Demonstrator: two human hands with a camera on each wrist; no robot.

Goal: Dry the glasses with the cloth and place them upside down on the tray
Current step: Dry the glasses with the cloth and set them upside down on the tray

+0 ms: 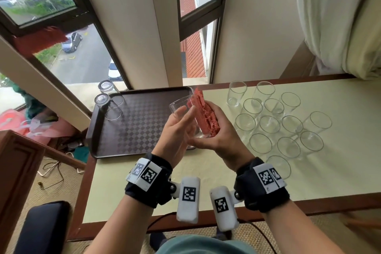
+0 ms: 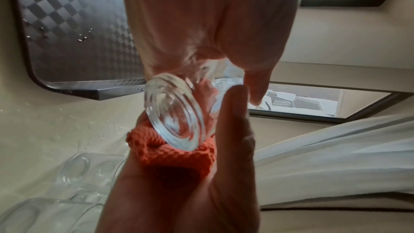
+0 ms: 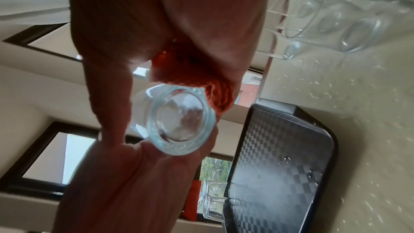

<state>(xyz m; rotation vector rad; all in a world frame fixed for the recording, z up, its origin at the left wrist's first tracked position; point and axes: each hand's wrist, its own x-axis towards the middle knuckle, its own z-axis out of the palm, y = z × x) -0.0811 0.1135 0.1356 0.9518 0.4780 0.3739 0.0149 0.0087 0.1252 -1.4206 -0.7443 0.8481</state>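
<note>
A clear glass (image 1: 176, 106) is tilted above the right end of the dark checkered tray (image 1: 142, 130). My left hand (image 1: 177, 130) grips it from the left side. My right hand (image 1: 219, 137) holds a folded red cloth (image 1: 203, 110) against the glass's right side, thumb near its base. The left wrist view shows the glass's thick base (image 2: 174, 111) with the cloth (image 2: 174, 159) bunched under it. In the right wrist view the glass base (image 3: 181, 121) sits between both hands, the cloth (image 3: 201, 77) behind it. Two glasses (image 1: 105, 94) stand upside down at the tray's far left corner.
Several upright glasses (image 1: 270, 123) crowd the cream table (image 1: 206, 187) right of my hands. Water drops lie on the tray (image 3: 284, 159). A window wall stands behind, a white curtain (image 1: 329, 16) at the right, a black seat (image 1: 41, 227) at the lower left.
</note>
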